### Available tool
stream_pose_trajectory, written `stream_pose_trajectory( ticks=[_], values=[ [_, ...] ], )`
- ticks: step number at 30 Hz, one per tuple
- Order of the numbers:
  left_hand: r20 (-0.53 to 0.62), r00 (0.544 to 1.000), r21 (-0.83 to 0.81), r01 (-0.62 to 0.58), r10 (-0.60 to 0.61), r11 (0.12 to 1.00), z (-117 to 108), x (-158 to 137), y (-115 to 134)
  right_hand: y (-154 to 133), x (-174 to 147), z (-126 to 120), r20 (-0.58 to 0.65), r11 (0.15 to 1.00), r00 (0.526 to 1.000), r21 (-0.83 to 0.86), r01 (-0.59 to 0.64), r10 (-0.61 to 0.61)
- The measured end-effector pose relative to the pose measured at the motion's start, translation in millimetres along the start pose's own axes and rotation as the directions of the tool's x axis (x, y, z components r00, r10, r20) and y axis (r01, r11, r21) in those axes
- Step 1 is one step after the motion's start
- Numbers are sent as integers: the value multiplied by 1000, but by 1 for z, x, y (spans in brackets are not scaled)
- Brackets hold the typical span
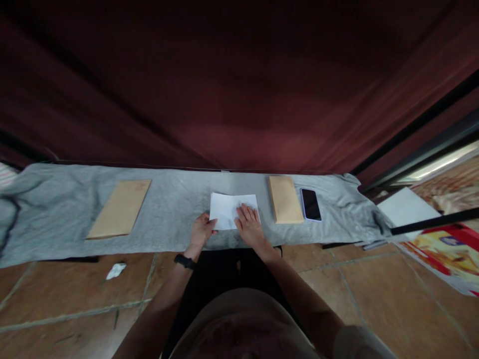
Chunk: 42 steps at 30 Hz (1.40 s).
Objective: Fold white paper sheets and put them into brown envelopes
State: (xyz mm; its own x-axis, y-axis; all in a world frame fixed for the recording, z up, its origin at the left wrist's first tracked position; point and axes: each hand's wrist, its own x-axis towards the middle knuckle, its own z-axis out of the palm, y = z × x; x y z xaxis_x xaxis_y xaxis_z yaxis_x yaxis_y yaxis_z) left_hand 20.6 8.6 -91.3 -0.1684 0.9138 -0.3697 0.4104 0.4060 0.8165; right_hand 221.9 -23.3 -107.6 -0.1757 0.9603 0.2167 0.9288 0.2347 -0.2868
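A white sheet of paper [224, 209] with a crease down its middle lies on the grey cloth in front of me. My left hand [202, 230] pinches its lower left corner between thumb and fingers. On the sheet's right half, my right hand [249, 224] rests flat with the fingers spread. Some faint grey marks show on the paper around those fingers. To the right lies a thick stack of brown envelopes [286, 200]. A single flat brown envelope [120, 208] lies slanted farther to the left.
A dark-screened phone [311, 204] lies right of the stack. The grey cloth [175, 199] covers a long narrow surface against a dark red curtain [239, 109]. A crumpled white scrap [116, 270] is on the tiled floor [75, 294]. A red and yellow box [449, 252] stands at right.
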Motion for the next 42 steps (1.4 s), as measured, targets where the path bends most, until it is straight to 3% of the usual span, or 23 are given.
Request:
stream_pose_trajectory(
  ticks=[9,11,13,15,17,20,22,25,28,31,37,42],
  values=[
    [12,1000,102,17,-18,995,-8,2,13,1,15,3,55,1000,998,-13,-9,9],
    [-8,1000,181,9,-7,983,-11,-1,14,2,14,4,50,1000,999,-25,4,-3],
    [-98,993,348,-28,66,937,-12,-8,14,2,13,6,35,999,999,-33,12,-11],
    [-208,950,546,-85,233,833,-8,-16,14,2,12,9,16,999,1000,-34,17,-16],
    [-215,879,662,-189,425,725,3,-21,17,2,12,10,-2,999,1000,-33,18,-18],
    [-28,774,668,-456,633,588,29,-18,23,2,12,11,-9,999,1000,-36,26,-26],
    [73,724,652,-555,685,517,48,-9,27,2,11,10,7,998,999,-43,39,-39],
    [154,747,668,-561,646,489,67,8,32,2,11,9,31,997,998,-55,52,-50],
    [198,771,691,-547,605,472,72,20,31,2,12,9,38,997,998,-61,55,-52],
    [200,774,713,-535,601,453,68,26,25,2,13,10,34,997,999,-59,43,-41],
    [99,794,753,-454,600,476,51,31,9,4,12,11,3,1000,1000,-24,11,-11],
    [100,802,760,-443,589,475,40,30,4,-8,35,13,11,998,999,42,-51,51]
  ],
)
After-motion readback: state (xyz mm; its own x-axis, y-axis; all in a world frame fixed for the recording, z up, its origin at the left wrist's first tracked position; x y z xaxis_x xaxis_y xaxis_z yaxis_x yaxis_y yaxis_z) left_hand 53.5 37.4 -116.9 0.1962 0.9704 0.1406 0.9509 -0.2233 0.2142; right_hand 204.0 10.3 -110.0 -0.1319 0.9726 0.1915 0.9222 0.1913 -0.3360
